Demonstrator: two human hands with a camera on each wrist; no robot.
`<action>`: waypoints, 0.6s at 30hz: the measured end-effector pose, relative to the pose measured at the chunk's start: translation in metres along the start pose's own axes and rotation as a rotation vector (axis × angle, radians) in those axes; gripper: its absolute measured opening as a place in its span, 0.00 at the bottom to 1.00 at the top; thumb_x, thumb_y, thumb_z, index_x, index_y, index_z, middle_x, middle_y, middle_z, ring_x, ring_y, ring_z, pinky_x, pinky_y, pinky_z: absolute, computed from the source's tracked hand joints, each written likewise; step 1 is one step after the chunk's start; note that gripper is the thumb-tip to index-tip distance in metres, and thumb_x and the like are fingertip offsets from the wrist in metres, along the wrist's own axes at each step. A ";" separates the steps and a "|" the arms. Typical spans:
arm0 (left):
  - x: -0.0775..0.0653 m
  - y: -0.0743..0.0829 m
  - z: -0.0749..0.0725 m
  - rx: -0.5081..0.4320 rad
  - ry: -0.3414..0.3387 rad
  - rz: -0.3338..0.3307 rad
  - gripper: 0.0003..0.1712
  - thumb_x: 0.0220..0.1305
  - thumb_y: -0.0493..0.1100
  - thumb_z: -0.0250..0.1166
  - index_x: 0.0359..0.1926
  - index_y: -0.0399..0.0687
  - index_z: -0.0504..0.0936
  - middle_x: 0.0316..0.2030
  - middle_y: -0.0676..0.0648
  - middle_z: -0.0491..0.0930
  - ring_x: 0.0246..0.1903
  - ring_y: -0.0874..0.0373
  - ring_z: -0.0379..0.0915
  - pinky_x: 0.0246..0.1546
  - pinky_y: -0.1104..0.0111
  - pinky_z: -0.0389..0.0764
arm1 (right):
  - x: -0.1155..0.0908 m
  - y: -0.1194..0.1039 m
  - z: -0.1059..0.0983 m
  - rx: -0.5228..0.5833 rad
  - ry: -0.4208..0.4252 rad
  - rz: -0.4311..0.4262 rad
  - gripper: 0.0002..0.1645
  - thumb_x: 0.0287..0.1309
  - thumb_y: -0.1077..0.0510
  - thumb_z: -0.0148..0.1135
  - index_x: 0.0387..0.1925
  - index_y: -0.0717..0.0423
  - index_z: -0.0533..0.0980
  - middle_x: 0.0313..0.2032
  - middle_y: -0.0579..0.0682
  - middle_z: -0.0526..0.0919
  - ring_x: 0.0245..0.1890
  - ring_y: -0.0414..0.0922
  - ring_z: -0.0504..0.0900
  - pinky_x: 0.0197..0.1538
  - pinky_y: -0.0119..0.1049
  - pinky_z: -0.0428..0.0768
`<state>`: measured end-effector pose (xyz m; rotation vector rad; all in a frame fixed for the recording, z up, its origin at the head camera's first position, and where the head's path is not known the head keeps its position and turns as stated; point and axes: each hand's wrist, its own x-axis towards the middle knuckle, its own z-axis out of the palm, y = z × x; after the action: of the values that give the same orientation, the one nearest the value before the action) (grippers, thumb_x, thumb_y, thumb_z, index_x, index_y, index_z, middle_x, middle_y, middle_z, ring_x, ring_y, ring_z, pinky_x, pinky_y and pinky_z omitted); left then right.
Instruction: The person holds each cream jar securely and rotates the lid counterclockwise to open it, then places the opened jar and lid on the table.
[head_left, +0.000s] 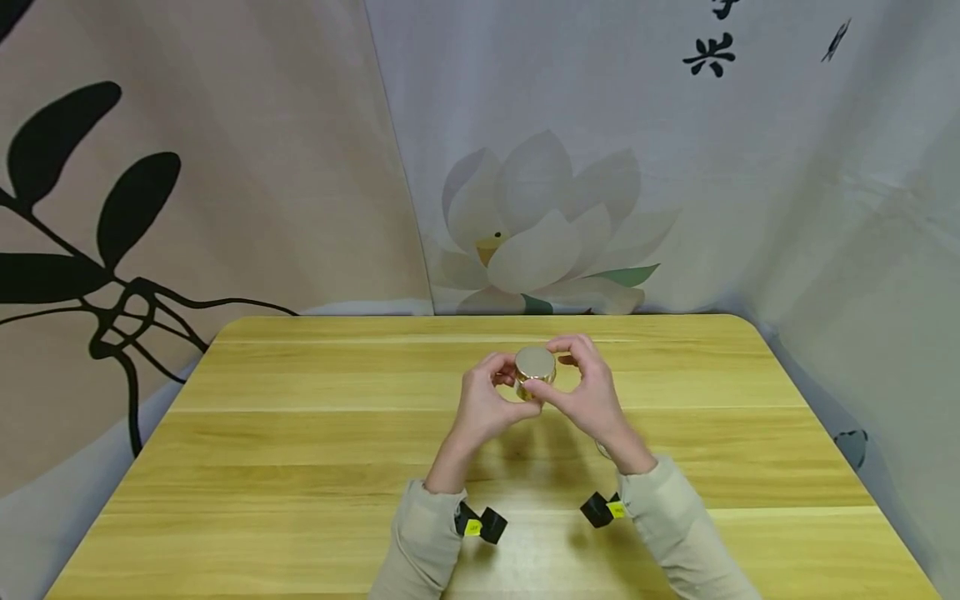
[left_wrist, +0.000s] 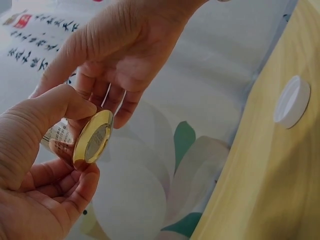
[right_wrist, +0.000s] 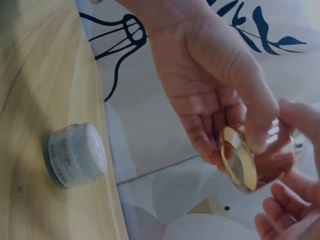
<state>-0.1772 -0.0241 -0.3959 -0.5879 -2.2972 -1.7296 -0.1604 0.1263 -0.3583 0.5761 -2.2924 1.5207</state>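
Note:
Both hands hold one small gold cosmetic jar (head_left: 535,364) with a flat pale top, raised over the table. My left hand (head_left: 487,398) grips its left side with thumb and fingers. From the right, my right hand (head_left: 587,385) has its thumb on the near side and fingers round the far side at the top. The shiny gold base (left_wrist: 95,139), with a grey disc bearing print, shows in the left wrist view. On the table stands an open glass jar (right_wrist: 75,156) filled with white cream. A white lid (left_wrist: 292,102) lies on the table under the right arm.
The wooden table (head_left: 300,467) has rounded far corners. A printed curtain (head_left: 300,167) hangs right behind its far edge. Each sleeve cuff has a black device with a yellow tag near it.

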 end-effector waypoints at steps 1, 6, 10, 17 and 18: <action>0.001 -0.006 0.001 0.001 0.002 0.001 0.23 0.38 0.28 0.73 0.40 0.31 0.79 0.34 0.39 0.78 0.33 0.46 0.74 0.36 0.66 0.77 | 0.000 0.001 -0.001 -0.001 -0.008 -0.012 0.23 0.41 0.71 0.70 0.42 0.73 0.74 0.45 0.67 0.73 0.48 0.58 0.71 0.50 0.56 0.70; 0.001 -0.013 0.001 -0.018 0.003 0.015 0.23 0.37 0.31 0.74 0.40 0.35 0.80 0.33 0.43 0.78 0.33 0.53 0.73 0.36 0.68 0.78 | 0.001 0.004 -0.004 0.012 -0.077 -0.084 0.24 0.44 0.74 0.65 0.48 0.73 0.74 0.46 0.68 0.73 0.47 0.56 0.70 0.49 0.50 0.71; 0.000 -0.013 0.001 -0.022 0.001 0.021 0.22 0.37 0.31 0.73 0.40 0.34 0.80 0.32 0.43 0.77 0.32 0.54 0.73 0.35 0.70 0.78 | 0.000 0.006 -0.004 0.029 -0.104 -0.083 0.29 0.44 0.74 0.64 0.52 0.73 0.71 0.49 0.68 0.72 0.49 0.57 0.70 0.50 0.49 0.71; 0.000 -0.013 0.002 -0.014 0.001 0.010 0.22 0.37 0.30 0.73 0.40 0.34 0.80 0.32 0.43 0.77 0.32 0.53 0.72 0.35 0.70 0.77 | 0.000 0.005 0.000 0.045 -0.045 -0.023 0.27 0.40 0.73 0.69 0.45 0.74 0.69 0.46 0.68 0.72 0.50 0.59 0.70 0.51 0.61 0.70; 0.000 -0.013 0.002 -0.015 0.001 0.010 0.22 0.38 0.30 0.73 0.40 0.35 0.80 0.33 0.43 0.77 0.32 0.53 0.72 0.35 0.70 0.77 | 0.000 0.005 0.000 0.043 -0.037 -0.022 0.26 0.40 0.73 0.69 0.44 0.73 0.70 0.46 0.68 0.72 0.49 0.59 0.70 0.51 0.61 0.70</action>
<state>-0.1829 -0.0252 -0.4076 -0.6007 -2.2783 -1.7437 -0.1631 0.1280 -0.3619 0.6442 -2.2777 1.5647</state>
